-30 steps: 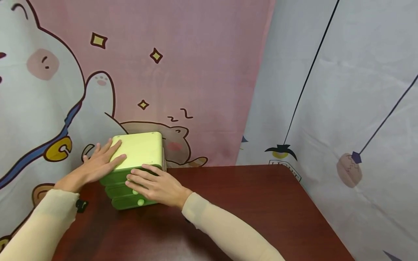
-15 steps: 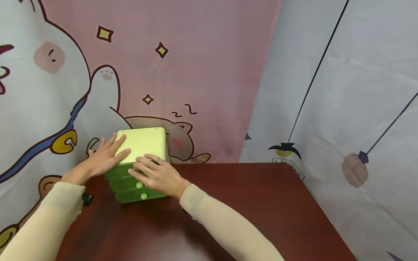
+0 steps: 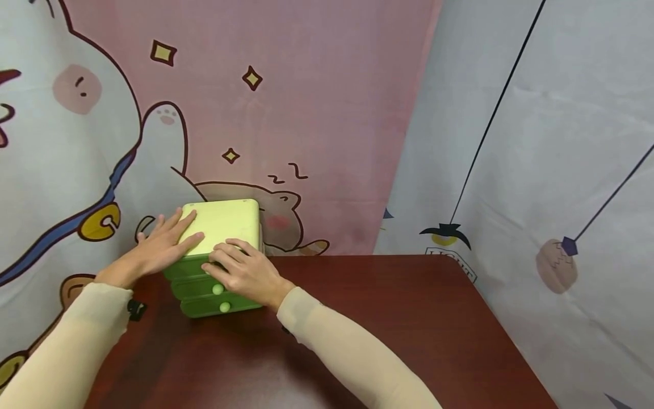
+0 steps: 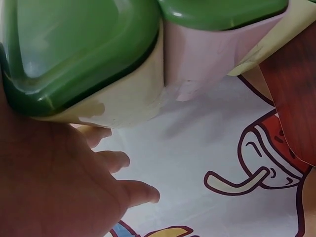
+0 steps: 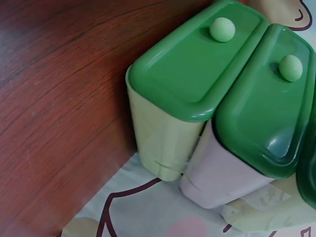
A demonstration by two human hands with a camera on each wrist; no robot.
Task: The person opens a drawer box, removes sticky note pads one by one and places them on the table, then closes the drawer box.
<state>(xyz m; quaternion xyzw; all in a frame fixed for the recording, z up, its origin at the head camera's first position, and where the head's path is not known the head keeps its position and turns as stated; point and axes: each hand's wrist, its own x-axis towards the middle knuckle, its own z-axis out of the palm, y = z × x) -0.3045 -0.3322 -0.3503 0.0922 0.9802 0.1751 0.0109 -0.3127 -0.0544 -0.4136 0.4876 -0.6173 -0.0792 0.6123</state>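
Observation:
A small drawer unit with a pale yellow top and green drawer fronts stands at the table's back left. My left hand rests on its top left corner, fingers straight and spread. In the left wrist view, that hand lies against the unit's cream side. My right hand is at the top drawer front, fingers bent, covering where its knob is. Whether it pinches the knob is hidden. The middle knob and bottom knob show below; the right wrist view shows the bottom drawer closed.
The unit stands on a dark red-brown wooden table. Behind it hangs a pink and white cartoon cloth; a grey-white cloth borders the right side.
The head view has shifted slightly, moving the scene up and right. My right fingers have bent more and drawn in at the top drawer. My left hand stays on the unit's top.

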